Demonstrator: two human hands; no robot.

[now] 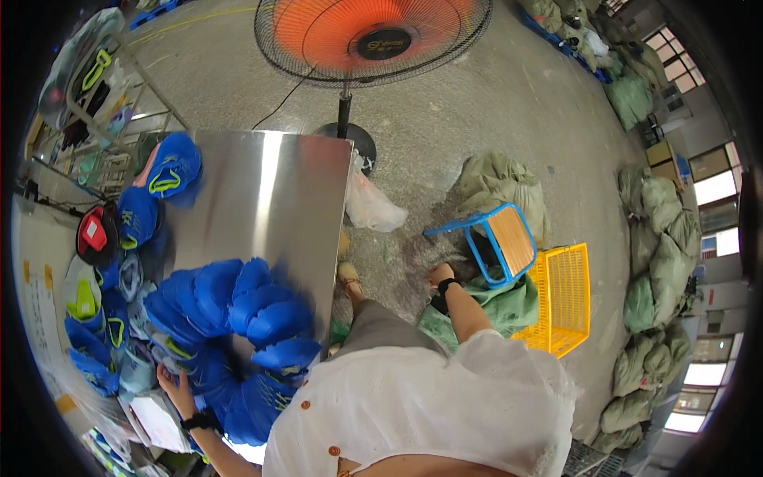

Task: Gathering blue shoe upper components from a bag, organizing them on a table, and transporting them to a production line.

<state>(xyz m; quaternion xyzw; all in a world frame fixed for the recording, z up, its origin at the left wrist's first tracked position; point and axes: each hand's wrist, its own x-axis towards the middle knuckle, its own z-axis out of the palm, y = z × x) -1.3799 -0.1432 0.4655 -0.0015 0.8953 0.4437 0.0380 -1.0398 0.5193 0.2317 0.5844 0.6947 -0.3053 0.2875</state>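
My left hand (173,387) rests at the near left edge of a heap of blue shoe uppers (238,314) on the steel table (270,187); its fingers touch the blue pieces, and I cannot tell whether it grips one. My right hand (441,280) reaches down to the floor on my right, at a green sack (497,306) just beside the tipped blue stool (501,242). Its fingers are hidden against the sack. Both wrists wear a black band.
More blue and green-trimmed uppers (168,168) lie along the table's left side with a red and black tool (95,234). A yellow crate (564,298) stands right of the stool. A big orange fan (369,36) stands ahead. Green sacks (660,262) line the right wall.
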